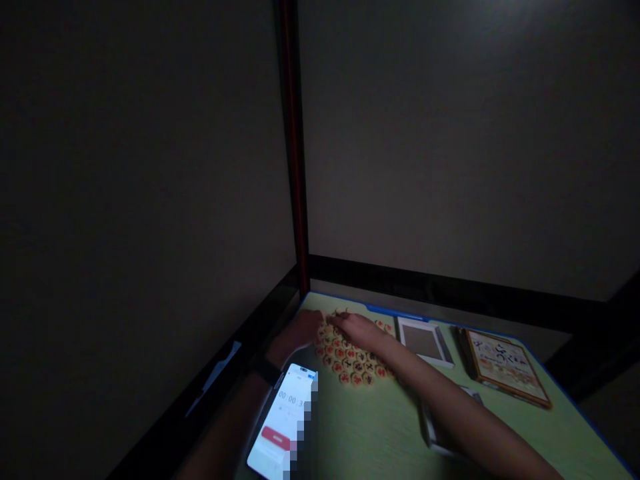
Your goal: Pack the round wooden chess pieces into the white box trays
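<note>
Several round wooden Chinese chess pieces [359, 366] with red and black characters lie in a packed group on a green table. My left hand [311, 325] is at the group's left edge, its fingers curled in and partly hidden in the dark. Across the far part of the group reaches my right hand [359, 329], with its fingers bent down and together among the pieces. Its fingertips are close to the left hand. Whatever either hand holds is too small and dim to make out.
A lit phone [283, 423] showing a timer is near the left forearm. White box trays [447, 362] sit beyond and under the right arm. A decorated box [505, 367] lies at the right of the green table [360, 433]. Walls meet behind it.
</note>
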`<state>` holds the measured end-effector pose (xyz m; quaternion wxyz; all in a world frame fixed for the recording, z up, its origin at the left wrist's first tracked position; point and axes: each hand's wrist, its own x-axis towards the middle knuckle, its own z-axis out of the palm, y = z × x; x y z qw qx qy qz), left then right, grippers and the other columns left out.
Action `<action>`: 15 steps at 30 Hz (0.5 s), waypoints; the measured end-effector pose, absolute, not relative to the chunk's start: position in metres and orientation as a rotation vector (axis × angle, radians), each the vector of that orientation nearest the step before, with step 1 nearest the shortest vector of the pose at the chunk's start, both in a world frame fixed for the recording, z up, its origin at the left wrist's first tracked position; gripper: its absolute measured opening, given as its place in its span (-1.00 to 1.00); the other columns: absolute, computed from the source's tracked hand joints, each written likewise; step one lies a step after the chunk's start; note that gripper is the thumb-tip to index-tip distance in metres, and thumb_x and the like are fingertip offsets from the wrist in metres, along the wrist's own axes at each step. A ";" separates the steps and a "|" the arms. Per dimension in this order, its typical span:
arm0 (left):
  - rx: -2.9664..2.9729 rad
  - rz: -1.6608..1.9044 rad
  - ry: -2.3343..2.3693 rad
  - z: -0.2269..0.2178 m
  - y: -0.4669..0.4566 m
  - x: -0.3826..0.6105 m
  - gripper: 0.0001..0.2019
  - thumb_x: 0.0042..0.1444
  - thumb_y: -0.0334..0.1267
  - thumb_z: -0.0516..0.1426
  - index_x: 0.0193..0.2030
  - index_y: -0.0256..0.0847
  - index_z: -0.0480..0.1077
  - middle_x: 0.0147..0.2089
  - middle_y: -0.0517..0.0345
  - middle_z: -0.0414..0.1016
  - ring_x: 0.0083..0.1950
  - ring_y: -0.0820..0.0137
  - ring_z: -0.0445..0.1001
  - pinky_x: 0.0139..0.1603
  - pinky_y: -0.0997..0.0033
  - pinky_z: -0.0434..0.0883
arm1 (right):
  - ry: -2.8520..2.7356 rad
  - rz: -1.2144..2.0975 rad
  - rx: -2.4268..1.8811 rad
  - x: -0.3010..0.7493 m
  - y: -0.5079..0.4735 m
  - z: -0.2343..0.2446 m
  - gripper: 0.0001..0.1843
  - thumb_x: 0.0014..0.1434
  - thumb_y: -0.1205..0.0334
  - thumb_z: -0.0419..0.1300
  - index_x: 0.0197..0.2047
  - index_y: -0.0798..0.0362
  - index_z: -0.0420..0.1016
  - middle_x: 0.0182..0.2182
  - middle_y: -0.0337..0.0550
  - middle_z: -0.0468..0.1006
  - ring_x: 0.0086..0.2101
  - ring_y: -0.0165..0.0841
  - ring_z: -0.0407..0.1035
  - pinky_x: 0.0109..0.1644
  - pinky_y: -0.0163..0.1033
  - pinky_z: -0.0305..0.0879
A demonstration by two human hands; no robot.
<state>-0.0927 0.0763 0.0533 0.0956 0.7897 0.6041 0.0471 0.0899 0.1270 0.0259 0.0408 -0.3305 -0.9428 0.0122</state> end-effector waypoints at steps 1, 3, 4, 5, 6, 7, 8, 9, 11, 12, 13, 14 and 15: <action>2.308 0.141 1.795 0.053 0.073 -0.098 -0.74 0.23 -0.45 -0.08 -0.28 -0.32 0.43 -0.24 0.02 0.52 -0.20 0.36 0.46 -0.13 0.43 0.31 | -2.895 0.031 -1.013 0.090 0.126 0.026 -0.61 0.25 0.44 -0.04 0.07 0.04 0.44 -0.08 0.07 0.54 -0.13 -0.22 0.47 -0.14 -0.25 0.32; 2.222 0.159 1.796 0.048 0.066 -0.106 -0.78 0.19 -0.44 -0.03 -0.33 -0.31 0.44 -0.29 0.07 0.52 -0.26 0.39 0.44 -0.21 0.46 0.30 | -2.905 0.027 -1.009 0.090 0.126 0.028 -0.62 0.24 0.46 -0.03 0.03 0.06 0.47 -0.09 0.07 0.55 -0.14 -0.23 0.48 -0.14 -0.26 0.33; 2.183 0.172 1.791 0.045 0.063 -0.109 -0.81 0.16 -0.45 0.00 -0.33 -0.30 0.45 -0.30 0.09 0.52 -0.28 0.41 0.43 -0.25 0.48 0.29 | -2.893 0.041 -0.993 0.090 0.126 0.029 -0.62 0.23 0.47 -0.03 0.01 0.07 0.48 -0.09 0.07 0.55 -0.14 -0.23 0.47 -0.12 -0.26 0.33; 2.148 0.189 1.786 0.042 0.061 -0.111 -0.84 0.13 -0.45 0.03 -0.32 -0.30 0.45 -0.32 0.11 0.52 -0.30 0.42 0.42 -0.28 0.49 0.28 | -2.861 0.071 -0.969 0.089 0.126 0.030 -0.61 0.22 0.48 -0.02 0.01 0.07 0.49 -0.10 0.06 0.56 -0.13 -0.23 0.47 -0.10 -0.26 0.32; 2.119 0.207 1.781 0.038 0.059 -0.113 -0.85 0.11 -0.45 0.05 -0.31 -0.30 0.45 -0.33 0.12 0.51 -0.31 0.43 0.42 -0.29 0.50 0.27 | -2.807 0.124 -0.939 0.088 0.124 0.030 -0.61 0.21 0.49 -0.02 0.00 0.08 0.50 -0.11 0.05 0.56 -0.13 -0.25 0.47 -0.07 -0.26 0.32; 2.099 0.229 1.777 0.035 0.059 -0.113 -0.85 0.10 -0.46 0.05 -0.31 -0.30 0.45 -0.33 0.13 0.51 -0.31 0.43 0.41 -0.30 0.50 0.27 | -2.736 0.202 -0.901 0.086 0.122 0.030 -0.61 0.20 0.49 -0.02 -0.01 0.08 0.52 -0.12 0.02 0.58 -0.13 -0.27 0.47 -0.05 -0.27 0.31; 2.088 0.250 1.773 0.032 0.059 -0.114 -0.85 0.10 -0.46 0.05 -0.32 -0.31 0.45 -0.34 0.14 0.50 -0.31 0.44 0.40 -0.29 0.50 0.26 | -2.660 0.301 -0.858 0.084 0.119 0.029 -0.61 0.19 0.50 -0.01 -0.03 0.08 0.54 -0.14 -0.01 0.59 -0.14 -0.29 0.47 -0.04 -0.28 0.31; 2.083 0.270 1.765 0.029 0.059 -0.113 -0.86 0.10 -0.46 0.05 -0.34 -0.31 0.45 -0.34 0.15 0.50 -0.31 0.44 0.39 -0.28 0.50 0.26 | -2.592 0.418 -0.816 0.082 0.116 0.028 -0.61 0.16 0.51 0.01 -0.07 0.07 0.56 -0.17 -0.06 0.61 -0.16 -0.31 0.47 -0.05 -0.30 0.31; 2.073 0.314 1.754 0.026 0.061 -0.113 -0.85 0.09 -0.46 0.05 -0.41 -0.32 0.43 -0.37 0.15 0.49 -0.32 0.45 0.38 -0.28 0.49 0.24 | -2.521 0.665 -0.759 0.078 0.105 0.023 -0.63 0.10 0.52 0.06 -0.13 0.07 0.58 -0.25 -0.14 0.63 -0.25 -0.35 0.48 -0.16 -0.34 0.33; 2.067 0.337 1.753 0.025 0.062 -0.113 -0.84 0.09 -0.46 0.05 -0.43 -0.32 0.43 -0.39 0.15 0.48 -0.32 0.45 0.38 -0.29 0.49 0.24 | -2.514 0.773 -0.745 0.076 0.099 0.020 -0.65 0.06 0.52 0.09 -0.16 0.08 0.59 -0.30 -0.18 0.62 -0.30 -0.37 0.48 -0.24 -0.37 0.32; 2.059 0.365 1.758 0.024 0.062 -0.112 -0.83 0.09 -0.46 0.03 -0.44 -0.32 0.42 -0.40 0.14 0.47 -0.33 0.44 0.38 -0.30 0.49 0.23 | -2.519 0.847 -0.743 0.075 0.093 0.018 -0.66 0.03 0.53 0.12 -0.19 0.08 0.59 -0.36 -0.22 0.61 -0.36 -0.39 0.46 -0.30 -0.39 0.30; 2.049 0.393 1.766 0.023 0.063 -0.112 -0.82 0.10 -0.46 0.01 -0.42 -0.32 0.42 -0.40 0.14 0.47 -0.34 0.44 0.38 -0.32 0.49 0.23 | -2.530 0.867 -0.745 0.073 0.087 0.016 -0.68 -0.01 0.54 0.13 -0.23 0.08 0.59 -0.40 -0.25 0.59 -0.39 -0.40 0.44 -0.33 -0.40 0.27; 2.039 0.424 1.778 0.022 0.063 -0.113 -0.80 0.12 -0.46 -0.01 -0.39 -0.32 0.42 -0.40 0.13 0.47 -0.34 0.44 0.38 -0.33 0.50 0.23 | -2.541 0.854 -0.753 0.072 0.081 0.015 -0.69 -0.02 0.56 0.14 -0.27 0.07 0.59 -0.43 -0.27 0.57 -0.40 -0.42 0.42 -0.34 -0.41 0.24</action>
